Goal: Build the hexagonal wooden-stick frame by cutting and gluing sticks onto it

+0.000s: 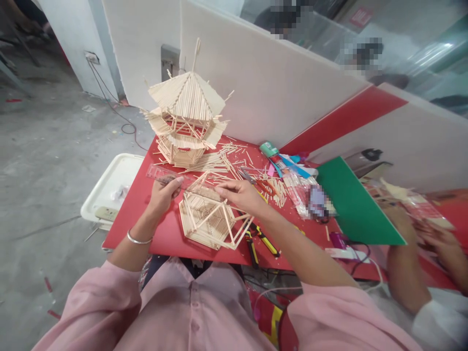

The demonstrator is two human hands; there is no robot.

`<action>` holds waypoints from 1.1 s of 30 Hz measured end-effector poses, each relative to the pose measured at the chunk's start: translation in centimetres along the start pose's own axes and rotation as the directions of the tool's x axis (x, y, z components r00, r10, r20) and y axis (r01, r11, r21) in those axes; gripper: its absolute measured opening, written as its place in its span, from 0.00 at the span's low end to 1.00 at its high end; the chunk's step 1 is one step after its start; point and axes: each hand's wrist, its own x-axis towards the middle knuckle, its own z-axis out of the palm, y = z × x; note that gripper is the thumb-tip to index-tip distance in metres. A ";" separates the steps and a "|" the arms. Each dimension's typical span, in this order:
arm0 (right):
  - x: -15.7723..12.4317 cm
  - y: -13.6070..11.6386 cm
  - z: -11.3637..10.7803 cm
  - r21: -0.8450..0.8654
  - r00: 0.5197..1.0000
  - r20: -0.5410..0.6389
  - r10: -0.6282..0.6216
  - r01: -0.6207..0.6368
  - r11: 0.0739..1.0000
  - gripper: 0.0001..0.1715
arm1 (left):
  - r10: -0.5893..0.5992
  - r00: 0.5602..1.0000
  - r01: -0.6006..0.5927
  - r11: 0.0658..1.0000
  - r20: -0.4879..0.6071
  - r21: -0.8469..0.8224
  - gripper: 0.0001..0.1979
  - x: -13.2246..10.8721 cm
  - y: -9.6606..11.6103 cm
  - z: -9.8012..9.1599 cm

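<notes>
A clear ruler (155,171) spans the gap between my two hands above the red table. My left hand (163,197), with a silver bangle on its wrist, grips the ruler near its left end. At its right end, my right hand (241,195) pinches the ruler between thumb and fingers; whether a stick is also in that pinch is too small to tell. Just below the hands lies a hexagonal wooden-stick frame (206,217) with a layered base and slanting struts. Behind it stands a pagoda model (188,100) of thin sticks, with a pointed roof.
Loose wooden sticks (215,163) are strewn beside the pagoda. Yellow-black pliers (268,241) lie near the table's front edge. Plastic packets (296,190) and a green board (354,204) are to the right. A co-worker's hands (435,239) are farther right. A white tray (98,190) stands left.
</notes>
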 end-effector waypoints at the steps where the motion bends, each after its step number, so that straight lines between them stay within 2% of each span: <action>1: 0.0 0.1 0.1 0.006 1.000 -0.001 -0.002 0.002 1.000 0.17 | -0.010 1.000 0.010 1.000 0.001 -0.005 0.22 0.0 -0.1 0.0; 11: 0.1 0.5 0.1 0.017 1.000 -0.006 -0.016 0.016 1.000 0.16 | -0.080 0.997 0.079 0.995 -0.017 -0.053 0.19 0.0 -0.2 0.3; 24: -0.1 0.5 0.3 -0.023 1.000 -0.020 0.011 -0.012 1.000 0.18 | -0.052 0.998 0.053 0.998 0.043 -0.031 0.18 -0.2 -0.5 0.1; 33: 0.0 0.6 0.4 -0.023 1.000 -0.017 0.012 -0.012 1.000 0.17 | -0.078 0.996 0.081 0.990 0.038 -0.113 0.19 -0.4 -0.3 0.4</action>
